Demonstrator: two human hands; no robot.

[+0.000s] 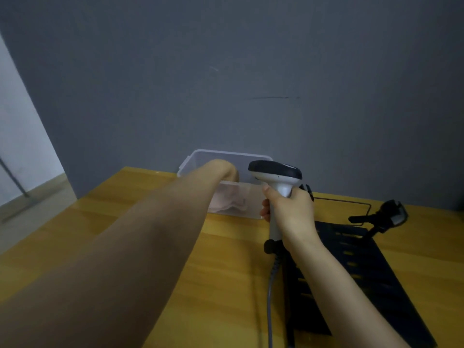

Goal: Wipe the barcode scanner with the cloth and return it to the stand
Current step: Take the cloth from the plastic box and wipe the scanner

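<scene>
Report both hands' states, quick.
Left hand: reaching into the clear box at the cloth; grip cannot be told.
Right hand: closed around the barcode scanner handle.

A single wide-angle camera rides on the person's head, looking forward and down across the yellow counter (226, 272) toward a grey wall (226, 84) that fills the upper half of the view. Both arms enter from the bottom edge. The left forearm (113, 259) runs close under the lens and looms large, while the right hand (291, 212) gripping the scanner (276, 173) sits farther out, near mid-frame. A strip of floor (30, 197) shows at far left, past the counter's edge
</scene>
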